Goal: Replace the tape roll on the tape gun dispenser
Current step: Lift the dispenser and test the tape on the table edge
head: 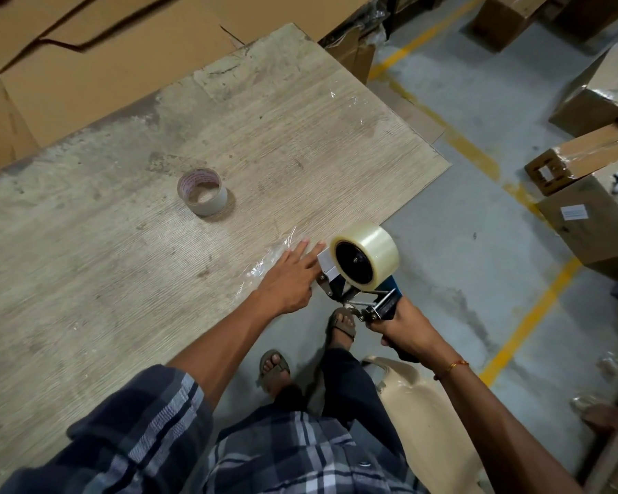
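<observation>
Landmark: the tape gun (pixel 359 292), held out just past the bench's near right edge, over the floor.
Fresh roll: a fat clear tape roll (pixel 366 256) already sits on the gun's black hub, up top, nothing loose about it from here.
Right grip: the right hand (pixel 402 331) is clenched round the gun's blue handle, just below and behind the roll.
Left grip: the left hand (pixel 293 276) is released, fingers straight and flat on the bench (pixel 122 262), fingertips right beside the gun's front plate. Touching it or not? Can't tell.
Old roll: a nearly used-up roll (pixel 202 191) lies flat on the bench, well up and to the left of the gun.
Scrap: some crinkly clear film (pixel 264 263) lies on the bench just left of the gun, partly under the left hand.
</observation>
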`<state>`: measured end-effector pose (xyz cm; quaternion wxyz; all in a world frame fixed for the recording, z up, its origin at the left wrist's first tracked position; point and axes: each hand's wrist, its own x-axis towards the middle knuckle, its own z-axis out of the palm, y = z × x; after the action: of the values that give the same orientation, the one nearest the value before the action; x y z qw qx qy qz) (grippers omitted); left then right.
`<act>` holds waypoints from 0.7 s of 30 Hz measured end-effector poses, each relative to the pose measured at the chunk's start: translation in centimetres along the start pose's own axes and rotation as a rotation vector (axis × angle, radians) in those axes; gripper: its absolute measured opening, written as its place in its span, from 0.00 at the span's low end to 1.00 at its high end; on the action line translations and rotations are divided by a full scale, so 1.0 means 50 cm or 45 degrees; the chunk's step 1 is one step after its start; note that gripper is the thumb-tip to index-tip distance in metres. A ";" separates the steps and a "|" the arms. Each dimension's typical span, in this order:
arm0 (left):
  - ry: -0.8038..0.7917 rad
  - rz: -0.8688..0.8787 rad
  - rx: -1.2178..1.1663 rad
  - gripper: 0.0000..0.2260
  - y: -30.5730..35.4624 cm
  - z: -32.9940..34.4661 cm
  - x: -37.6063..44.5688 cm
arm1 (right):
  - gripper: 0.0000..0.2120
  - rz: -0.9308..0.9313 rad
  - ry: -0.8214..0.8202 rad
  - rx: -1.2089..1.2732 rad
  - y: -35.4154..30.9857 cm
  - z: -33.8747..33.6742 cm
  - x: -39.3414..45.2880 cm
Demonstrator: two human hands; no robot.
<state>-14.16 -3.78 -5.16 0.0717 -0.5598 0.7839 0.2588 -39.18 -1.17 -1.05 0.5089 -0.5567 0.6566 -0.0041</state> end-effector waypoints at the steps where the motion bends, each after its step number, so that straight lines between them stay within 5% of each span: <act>1: -0.008 -0.007 0.013 0.29 0.000 0.000 -0.001 | 0.20 0.005 -0.018 0.042 -0.001 -0.001 -0.001; 5: -0.001 -0.033 0.220 0.35 0.014 0.023 -0.007 | 0.10 0.135 -0.202 0.330 0.010 0.010 -0.014; 8: -0.017 -0.063 0.159 0.39 0.026 0.027 -0.007 | 0.07 0.241 -0.149 0.507 0.036 0.026 -0.025; 15: 0.180 -0.200 -0.213 0.30 -0.026 0.007 -0.032 | 0.06 0.283 -0.114 0.893 0.041 0.000 -0.046; 19: 0.572 -0.280 -0.028 0.15 -0.026 0.023 -0.047 | 0.07 0.263 -0.195 1.081 0.024 -0.012 -0.061; 21: 0.605 -0.251 0.002 0.12 -0.014 0.014 -0.032 | 0.09 0.241 -0.226 1.150 0.018 -0.017 -0.064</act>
<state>-13.06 -2.28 -5.35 -0.0893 -0.6786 0.7206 0.1110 -40.86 1.05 0.96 0.7526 -0.2155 0.5908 -0.1953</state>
